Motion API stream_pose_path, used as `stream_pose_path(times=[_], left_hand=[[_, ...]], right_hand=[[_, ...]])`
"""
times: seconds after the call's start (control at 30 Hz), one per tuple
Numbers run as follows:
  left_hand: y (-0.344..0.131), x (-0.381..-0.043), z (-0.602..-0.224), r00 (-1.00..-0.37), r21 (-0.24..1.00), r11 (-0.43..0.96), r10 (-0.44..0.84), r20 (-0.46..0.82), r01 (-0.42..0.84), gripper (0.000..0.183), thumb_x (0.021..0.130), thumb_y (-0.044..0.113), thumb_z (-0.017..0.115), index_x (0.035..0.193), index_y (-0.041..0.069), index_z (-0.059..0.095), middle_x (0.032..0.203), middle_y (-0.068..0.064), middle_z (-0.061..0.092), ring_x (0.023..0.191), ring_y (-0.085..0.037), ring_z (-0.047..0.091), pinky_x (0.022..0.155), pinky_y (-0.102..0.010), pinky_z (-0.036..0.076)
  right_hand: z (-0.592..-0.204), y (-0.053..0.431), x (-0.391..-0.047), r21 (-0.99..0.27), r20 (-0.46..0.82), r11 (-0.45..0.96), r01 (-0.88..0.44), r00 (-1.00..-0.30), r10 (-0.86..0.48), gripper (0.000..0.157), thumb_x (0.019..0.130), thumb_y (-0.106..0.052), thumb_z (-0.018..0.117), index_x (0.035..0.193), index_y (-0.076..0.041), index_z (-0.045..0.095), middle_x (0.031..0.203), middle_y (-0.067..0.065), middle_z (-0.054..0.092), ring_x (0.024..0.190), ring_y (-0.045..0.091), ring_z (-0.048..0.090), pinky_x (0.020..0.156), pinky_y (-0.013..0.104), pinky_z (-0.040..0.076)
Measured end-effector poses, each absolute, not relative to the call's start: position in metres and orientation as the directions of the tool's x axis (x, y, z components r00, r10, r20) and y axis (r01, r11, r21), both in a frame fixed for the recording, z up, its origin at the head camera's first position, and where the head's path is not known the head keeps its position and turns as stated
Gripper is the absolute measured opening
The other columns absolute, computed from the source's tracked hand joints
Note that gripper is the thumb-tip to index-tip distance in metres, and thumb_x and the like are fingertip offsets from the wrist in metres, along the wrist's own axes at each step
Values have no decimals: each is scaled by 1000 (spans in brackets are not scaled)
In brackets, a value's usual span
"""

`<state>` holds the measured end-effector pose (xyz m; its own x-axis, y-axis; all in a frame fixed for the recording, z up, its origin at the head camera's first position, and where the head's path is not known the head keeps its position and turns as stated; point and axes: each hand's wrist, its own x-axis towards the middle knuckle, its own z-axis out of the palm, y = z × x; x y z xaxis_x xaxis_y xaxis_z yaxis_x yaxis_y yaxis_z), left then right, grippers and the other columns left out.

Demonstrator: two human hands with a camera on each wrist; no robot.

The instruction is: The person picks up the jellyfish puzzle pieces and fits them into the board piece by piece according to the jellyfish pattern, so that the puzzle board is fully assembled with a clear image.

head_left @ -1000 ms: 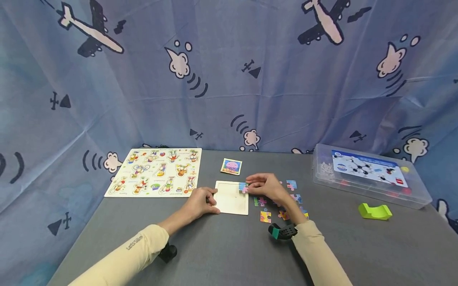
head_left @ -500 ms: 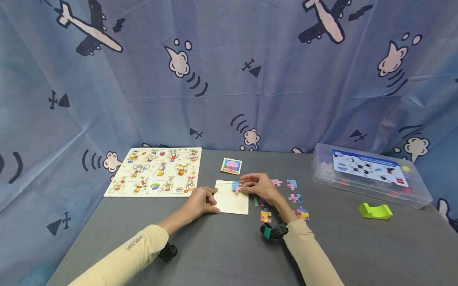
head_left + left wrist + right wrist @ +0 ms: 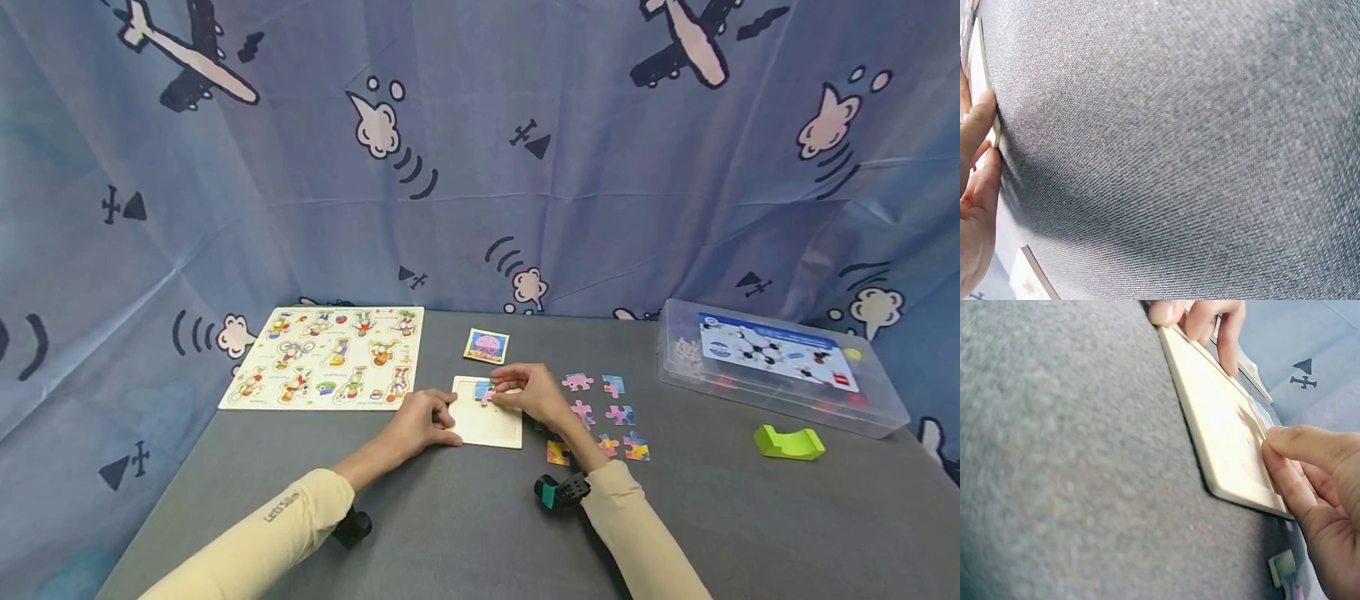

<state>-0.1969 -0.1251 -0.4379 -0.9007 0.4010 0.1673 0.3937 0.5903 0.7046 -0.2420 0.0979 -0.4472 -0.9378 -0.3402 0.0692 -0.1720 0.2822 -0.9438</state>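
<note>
A square, pale wooden puzzle tray (image 3: 480, 427) with a raised rim lies on the grey table. My left hand (image 3: 423, 419) grips its left edge, with thumb and fingers on the rim in the left wrist view. Over the tray's upper part, my right hand (image 3: 531, 393) pinches a blue and pink jigsaw piece (image 3: 482, 391) between thumb and fingertips. In the right wrist view that piece is mostly hidden behind the fingers, tilted close over the tray. Several loose jigsaw pieces (image 3: 620, 414) lie to the right of the tray; my right forearm covers some of them.
Behind the tray lies a small square picture card (image 3: 486, 346). A large board of cartoon figures (image 3: 330, 367) is at the back left. On the right are a clear plastic box (image 3: 780, 367) and a lime-green block (image 3: 789, 442). A printed blue curtain (image 3: 465, 167) hangs behind the table.
My right hand has carried the jigsaw piece leftward across the tray, from its right rim to its upper middle, uncovering more loose pieces. The left hand stays at the tray's edge.
</note>
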Motion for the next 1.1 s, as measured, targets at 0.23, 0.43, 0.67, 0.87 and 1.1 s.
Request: stream_pose_path(times=[0.23, 0.43, 0.67, 0.87, 1.1], left_hand=[[-125, -197, -438, -904, 710, 588, 394, 167, 387, 21, 63, 8, 88, 67, 2, 69, 112, -21, 66, 104, -33, 64, 74, -31, 50], [-125, -198, -438, -908, 718, 586, 390, 156, 375, 21, 63, 8, 88, 68, 1, 69, 113, -21, 66, 105, -33, 63, 75, -31, 50], [-126, -199, -440, -906, 718, 584, 392, 159, 379, 22, 63, 9, 88, 67, 2, 68, 112, -21, 66, 103, -31, 64, 74, -29, 50], [-127, -199, -440, -905, 716, 585, 394, 161, 382, 22, 62, 8, 89, 67, 1, 68, 112, -21, 66, 102, -32, 64, 73, -30, 51], [-126, -199, -441, -902, 713, 582, 398, 170, 391, 21, 62, 8, 88, 68, 1, 70, 111, -21, 66, 103, -33, 64, 72, -29, 50]], right_hand=[[-450, 89, -242, -933, 91, 304, -193, -943, -320, 30, 79, 5, 74, 107, 9, 67, 99, 20, 70, 82, 20, 68, 66, 19, 50], [-451, 81, -242, -910, 121, 346, -230, -944, -308, 29, 77, 4, 76, 105, 8, 69, 96, 19, 71, 80, 21, 68, 66, 19, 50], [-448, 77, -240, -892, 122, 389, -229, -952, -280, 31, 73, 6, 77, 103, 6, 70, 94, 17, 72, 78, 18, 68, 65, 19, 49], [-448, 69, -239, -863, 159, 435, -256, -956, -247, 25, 72, 5, 78, 96, 4, 71, 88, 13, 72, 74, 18, 68, 60, 18, 47], [-451, 61, -240, -860, 180, 444, -253, -963, -200, 23, 71, 6, 77, 93, 3, 71, 85, 12, 72, 72, 18, 68, 59, 17, 46]])
